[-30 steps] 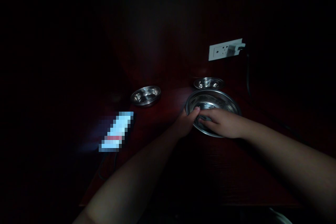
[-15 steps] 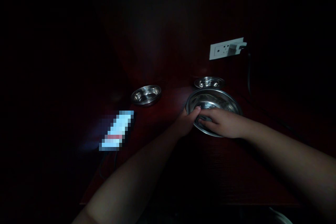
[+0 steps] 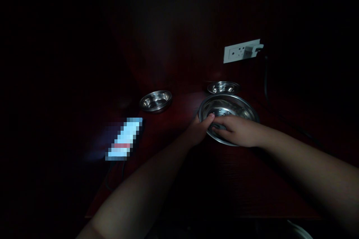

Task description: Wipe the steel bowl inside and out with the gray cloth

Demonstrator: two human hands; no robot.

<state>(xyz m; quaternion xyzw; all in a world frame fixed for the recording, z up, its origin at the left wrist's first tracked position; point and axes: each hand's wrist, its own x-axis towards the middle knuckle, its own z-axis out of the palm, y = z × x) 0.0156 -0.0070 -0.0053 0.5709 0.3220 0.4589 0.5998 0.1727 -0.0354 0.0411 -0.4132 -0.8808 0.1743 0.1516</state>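
A large shiny metal bowl (image 3: 226,101) sits on the dark red table, tilted slightly toward me. My left hand (image 3: 199,130) grips its left rim, thumb over the edge on the inside and the other fingers hidden beneath. Down inside the bowl is my right hand (image 3: 239,131), its fingers bent toward the left wall, close to my left thumb. Under those fingers lies something dark and greyish, too dim to name. Behind the large bowl stands a smaller metal bowl (image 3: 223,88).
Another small metal bowl (image 3: 156,101) stands to the left, apart from my hands. A lit phone-like screen (image 3: 125,139), pixelated, is near the table's left edge with a cable below it. A white wall socket (image 3: 237,53) holds a plug, and its cord hangs down at the right.
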